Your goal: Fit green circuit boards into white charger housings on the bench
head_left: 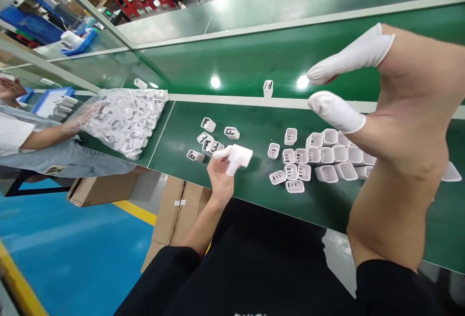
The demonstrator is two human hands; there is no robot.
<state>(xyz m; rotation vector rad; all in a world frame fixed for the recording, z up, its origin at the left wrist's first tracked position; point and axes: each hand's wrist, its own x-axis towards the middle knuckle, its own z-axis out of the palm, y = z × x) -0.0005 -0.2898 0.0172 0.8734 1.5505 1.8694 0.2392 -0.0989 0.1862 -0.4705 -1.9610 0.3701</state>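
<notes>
My left hand [222, 175], with white finger cots on, is closed around a white plastic charger housing [244, 155] above the green bench. My right hand [395, 81] is raised at the right, white cots on its thumb and fingers; they are spread, with nothing visible between them. Below it stand rows of white housings [326, 155], several showing slots in their ends. Just left of the held piece, several housings with metal parts inside [231, 132] lie scattered on the bench. Another such housing [268, 88] stands alone farther back, on the green strip's edge.
A clear plastic bag [125, 117] full of small white parts lies on the bench at left. Beside it a co-worker's arm [47, 134] reaches to the bag. A blue-edged tray [54, 103] sits farther left. Cardboard boxes [174, 214] stand on the floor below the bench edge.
</notes>
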